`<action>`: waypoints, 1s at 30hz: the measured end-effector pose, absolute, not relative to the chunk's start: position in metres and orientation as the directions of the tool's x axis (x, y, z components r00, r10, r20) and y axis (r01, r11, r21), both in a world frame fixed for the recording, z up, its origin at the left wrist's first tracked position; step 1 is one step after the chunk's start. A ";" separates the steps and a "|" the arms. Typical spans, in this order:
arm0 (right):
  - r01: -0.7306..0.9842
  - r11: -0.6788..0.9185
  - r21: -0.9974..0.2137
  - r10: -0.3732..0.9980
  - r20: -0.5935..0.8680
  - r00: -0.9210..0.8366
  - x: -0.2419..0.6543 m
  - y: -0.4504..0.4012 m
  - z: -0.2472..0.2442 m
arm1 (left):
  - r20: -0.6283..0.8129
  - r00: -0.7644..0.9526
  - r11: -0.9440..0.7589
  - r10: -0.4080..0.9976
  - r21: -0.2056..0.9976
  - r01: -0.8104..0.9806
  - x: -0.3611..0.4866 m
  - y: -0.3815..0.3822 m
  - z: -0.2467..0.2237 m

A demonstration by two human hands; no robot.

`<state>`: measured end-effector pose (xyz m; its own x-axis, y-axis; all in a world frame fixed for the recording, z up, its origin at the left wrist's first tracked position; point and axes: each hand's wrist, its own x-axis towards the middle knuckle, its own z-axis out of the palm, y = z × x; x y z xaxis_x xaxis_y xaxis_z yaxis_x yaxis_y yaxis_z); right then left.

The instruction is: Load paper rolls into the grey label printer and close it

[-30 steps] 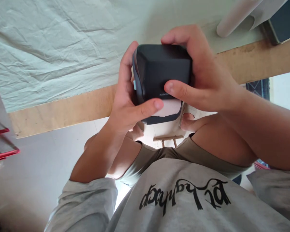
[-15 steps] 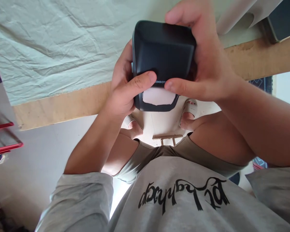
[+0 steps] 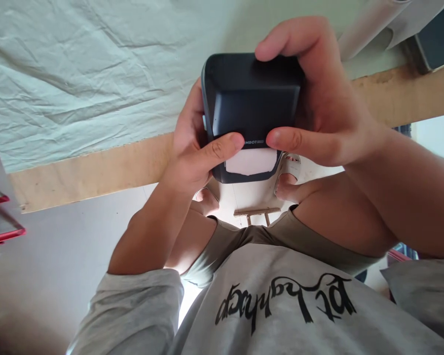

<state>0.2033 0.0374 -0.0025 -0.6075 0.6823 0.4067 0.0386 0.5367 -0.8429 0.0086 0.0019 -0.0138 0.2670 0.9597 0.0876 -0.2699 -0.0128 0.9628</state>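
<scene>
A black label printer [image 3: 255,106] is held up between both hands, above the near edge of the table. Part of the lettering "IMBOT" shows on its lower front. Below the lettering, a white label [image 3: 249,161] lies across the printer's near end. My left hand [image 3: 203,143] is closed round the left side, its thumb on the front beside the lettering and its other fingers mostly hidden behind. My right hand [image 3: 325,98] grips the right side, thumb by the lettering and index finger bent over the top edge.
A wrinkled pale green cloth [image 3: 77,74] covers the table, whose bare wooden edge [image 3: 92,165] runs along the front. At the upper right are a white roll [image 3: 370,29] and a dark flat box [image 3: 436,39]. Red-edged shelves [image 3: 3,236] stand at left; a small wooden stool [image 3: 257,212] is below.
The label printer and both hands sit slightly lower in the view, and the printer is tipped a little differently. My right thumb has slid slightly to the right. Both hands keep their hold.
</scene>
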 end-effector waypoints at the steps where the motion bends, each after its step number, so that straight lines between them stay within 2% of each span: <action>1: 0.015 0.538 -0.843 0.671 0.418 -0.612 0.203 0.038 -0.003 | 0.073 0.278 -0.002 0.958 0.969 -0.248 0.007 0.003 -0.017; 4: -0.001 0.504 -0.864 0.687 0.401 -0.607 0.205 0.037 -0.004 | 0.084 0.318 0.005 0.944 0.963 -0.269 0.004 0.010 -0.022; 6: -0.024 0.494 -0.869 0.694 0.411 -0.591 0.206 0.036 -0.006 | 0.164 0.379 0.003 0.911 0.915 -0.402 0.004 0.014 -0.019; 7: -0.034 0.497 -0.867 0.693 0.420 -0.586 0.206 0.036 -0.006 | 0.152 0.438 0.055 0.886 0.904 -0.424 0.005 0.016 -0.016; 8: -0.046 0.505 -0.862 0.688 0.434 -0.581 0.206 0.036 -0.007 | 0.055 0.399 0.128 0.915 0.899 -0.419 0.006 0.017 -0.013; 9: -0.056 0.514 -0.856 0.684 0.449 -0.575 0.206 0.036 -0.008 | 0.024 0.367 0.150 0.930 0.887 -0.436 0.007 0.017 -0.010; 11: -0.038 0.520 -0.853 0.688 0.445 -0.573 0.205 0.037 -0.009 | 0.050 0.395 0.161 0.917 0.860 -0.484 0.009 0.018 -0.006; 17: 0.190 0.603 -0.775 0.729 0.438 -0.526 0.204 0.035 -0.006 | -0.066 0.174 0.139 0.983 0.880 -0.455 0.018 0.015 -0.002; 23: 0.186 0.577 -0.795 0.735 0.406 -0.543 0.205 0.034 -0.006 | 0.046 0.173 0.043 0.984 0.875 -0.481 0.009 0.016 -0.013; 27: 0.202 0.583 -0.787 0.728 0.397 -0.559 0.205 0.037 -0.003 | -0.031 0.113 0.077 0.993 0.899 -0.432 0.006 0.014 -0.017; 30: 0.337 0.599 -0.726 0.773 0.414 -0.480 0.206 0.029 0.012 | -0.057 0.077 0.082 0.995 0.920 -0.383 0.010 0.013 -0.010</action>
